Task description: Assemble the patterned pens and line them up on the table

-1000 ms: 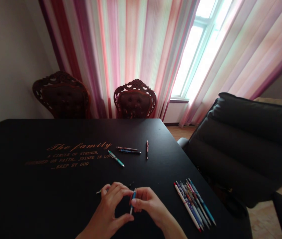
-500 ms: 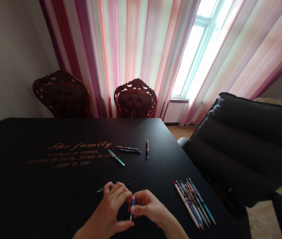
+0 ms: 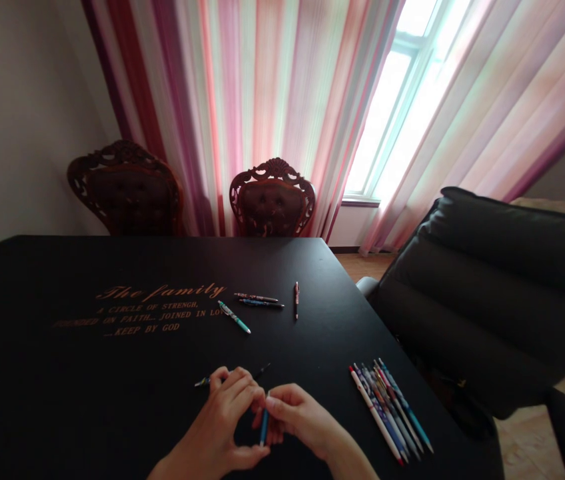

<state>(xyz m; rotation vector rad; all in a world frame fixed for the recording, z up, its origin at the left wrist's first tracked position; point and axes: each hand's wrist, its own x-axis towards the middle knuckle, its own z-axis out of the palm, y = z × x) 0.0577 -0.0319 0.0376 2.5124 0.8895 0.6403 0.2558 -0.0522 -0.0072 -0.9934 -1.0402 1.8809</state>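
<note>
Both my hands meet low over the black table (image 3: 62, 387). My left hand (image 3: 222, 420) and my right hand (image 3: 297, 417) pinch a blue pen part (image 3: 263, 427) between them, held nearly upright, fingers closed on it. A thin dark pen piece (image 3: 202, 382) lies on the table just behind my left fingers, partly hidden by them. To the right lies a neat row of several pens (image 3: 390, 410) side by side.
Loose pens lie farther back: a teal one (image 3: 233, 317), two dark ones (image 3: 258, 301) and a red one (image 3: 296, 299). Orange lettering (image 3: 152, 310) marks the tabletop. Two carved chairs (image 3: 271, 200) stand behind the table, a black padded chair (image 3: 487, 293) at right.
My hands have drawn slightly nearer to me and lower, and the blue pen part now sits deeper between my fingers. The pens on the table have not moved.
</note>
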